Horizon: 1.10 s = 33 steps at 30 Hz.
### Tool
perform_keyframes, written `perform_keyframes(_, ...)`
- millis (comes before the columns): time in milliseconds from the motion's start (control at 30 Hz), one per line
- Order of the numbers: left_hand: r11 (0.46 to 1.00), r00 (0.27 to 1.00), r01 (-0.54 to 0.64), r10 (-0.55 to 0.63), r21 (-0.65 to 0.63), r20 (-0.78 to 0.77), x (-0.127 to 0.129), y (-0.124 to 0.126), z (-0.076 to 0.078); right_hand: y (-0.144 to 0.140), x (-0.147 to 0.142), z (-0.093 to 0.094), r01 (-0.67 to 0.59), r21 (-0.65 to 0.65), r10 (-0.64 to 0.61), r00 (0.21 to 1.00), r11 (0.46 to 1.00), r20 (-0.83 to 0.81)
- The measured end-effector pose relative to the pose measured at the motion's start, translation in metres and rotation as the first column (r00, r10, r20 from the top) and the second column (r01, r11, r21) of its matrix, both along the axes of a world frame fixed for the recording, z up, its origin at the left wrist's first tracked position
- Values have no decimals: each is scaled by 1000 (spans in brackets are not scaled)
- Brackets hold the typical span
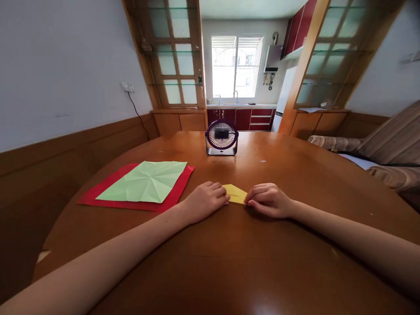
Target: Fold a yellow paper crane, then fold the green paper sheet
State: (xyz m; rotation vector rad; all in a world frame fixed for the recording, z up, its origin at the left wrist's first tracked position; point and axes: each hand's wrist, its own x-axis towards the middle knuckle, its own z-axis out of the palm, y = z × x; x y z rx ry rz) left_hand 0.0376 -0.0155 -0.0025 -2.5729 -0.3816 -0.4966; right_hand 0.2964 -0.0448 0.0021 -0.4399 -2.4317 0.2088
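Note:
A small piece of folded yellow paper lies on the brown table between my hands. My left hand is closed over its left end, fingers curled and pressed down. At the right end, my right hand pinches the paper's edge between thumb and fingers. Both ends of the paper are hidden under the fingers. To the left, a light green sheet with star-like creases rests on top of a red sheet.
A small dark purple fan stands on the wooden table beyond my hands. A striped sofa is at the right, past the table's curved edge. Behind are glass-paned cabinets and a kitchen with a window.

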Motion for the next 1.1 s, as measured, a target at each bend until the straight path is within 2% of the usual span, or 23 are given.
perform_keyframes(167,989,990,63,-46,134,-130,3,-1,3,-7,-7,1,9,-128,-19,997,992,-75)
perform_keyframes(333,972,980,125,-90,197,-177,6,-2,3,-6,-5,3,43,-256,-78,988,966,-131)
perform_keyframes(467,971,978,143,-108,191,-179,6,0,2,4,-2,2,159,-189,-191,967,969,-166)
perform_keyframes(600,978,978,151,-127,144,-166,4,5,0,19,0,-7,214,-87,-214,977,973,12)
perform_keyframes(733,988,980,137,-125,72,-153,0,7,2,24,2,-13,183,-25,-178,975,983,135)
perform_keyframes(933,993,993,54,-65,-109,-103,-3,-3,9,13,-2,-9,136,118,-150,981,984,123)
perform_keyframes(1100,979,998,-51,46,-197,-30,4,-14,9,8,-5,-6,79,111,-91,990,991,109)
